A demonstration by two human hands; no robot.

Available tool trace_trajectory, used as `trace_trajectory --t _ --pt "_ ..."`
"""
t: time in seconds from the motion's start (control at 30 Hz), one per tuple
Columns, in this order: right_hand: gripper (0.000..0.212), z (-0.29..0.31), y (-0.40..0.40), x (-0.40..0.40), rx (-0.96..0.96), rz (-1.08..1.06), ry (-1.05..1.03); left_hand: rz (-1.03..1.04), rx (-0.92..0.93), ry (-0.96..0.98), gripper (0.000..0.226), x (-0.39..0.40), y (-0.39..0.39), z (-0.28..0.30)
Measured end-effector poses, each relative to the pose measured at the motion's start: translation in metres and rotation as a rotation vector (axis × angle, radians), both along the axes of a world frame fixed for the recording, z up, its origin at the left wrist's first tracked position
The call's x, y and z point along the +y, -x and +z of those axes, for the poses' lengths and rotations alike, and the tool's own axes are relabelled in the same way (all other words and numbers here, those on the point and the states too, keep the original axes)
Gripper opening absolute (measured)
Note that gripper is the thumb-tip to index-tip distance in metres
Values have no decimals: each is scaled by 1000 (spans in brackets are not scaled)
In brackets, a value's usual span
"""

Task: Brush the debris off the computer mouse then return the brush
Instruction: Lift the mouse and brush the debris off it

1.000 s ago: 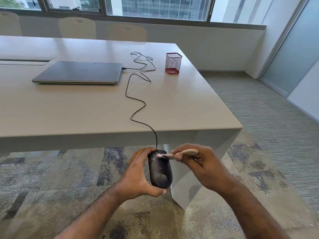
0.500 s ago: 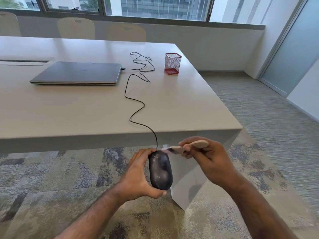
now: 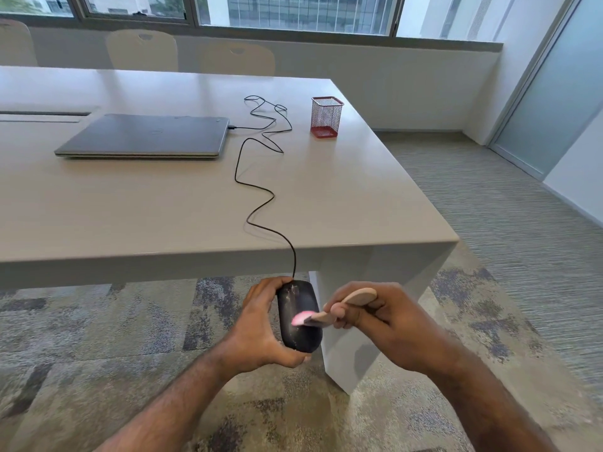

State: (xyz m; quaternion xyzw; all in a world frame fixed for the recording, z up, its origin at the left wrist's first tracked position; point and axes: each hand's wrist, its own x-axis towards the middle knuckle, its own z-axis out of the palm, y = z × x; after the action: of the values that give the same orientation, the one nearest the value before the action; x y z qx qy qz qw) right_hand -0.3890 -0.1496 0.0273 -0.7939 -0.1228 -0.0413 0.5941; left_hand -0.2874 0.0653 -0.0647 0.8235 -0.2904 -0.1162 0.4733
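Where it hovered, brush (image 3: 329, 309) on mouse (image 3: 298, 316).

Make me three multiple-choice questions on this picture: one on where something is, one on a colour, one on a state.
1. Where is the mouse?
A. on the table
B. in the left hand, off the table edge
C. on the laptop

2. What colour is the mesh cup?
A. red
B. blue
C. black

3. The laptop is:
A. open
B. closed
C. upside down on the floor

B: the left hand grips it over the carpet.
A: its wire mesh is red.
B: its lid lies flat on the table.
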Motion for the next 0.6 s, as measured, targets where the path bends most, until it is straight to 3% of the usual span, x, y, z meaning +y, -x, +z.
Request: trace_trajectory --t 0.13,0.3,0.4,0.6 --pt "15 -3 4 0 22 45 11 1 9 -20 113 0 -1 -3" --pt "14 -3 -4 -7 -132 -202 -69 13 36 0 113 0 0 -2" --pt "12 -9 -6 -5 -156 -302 -13 28 30 15 114 -2 2 -1" --pt "20 -14 6 15 -138 -282 167 44 49 25 116 -2 1 -3"
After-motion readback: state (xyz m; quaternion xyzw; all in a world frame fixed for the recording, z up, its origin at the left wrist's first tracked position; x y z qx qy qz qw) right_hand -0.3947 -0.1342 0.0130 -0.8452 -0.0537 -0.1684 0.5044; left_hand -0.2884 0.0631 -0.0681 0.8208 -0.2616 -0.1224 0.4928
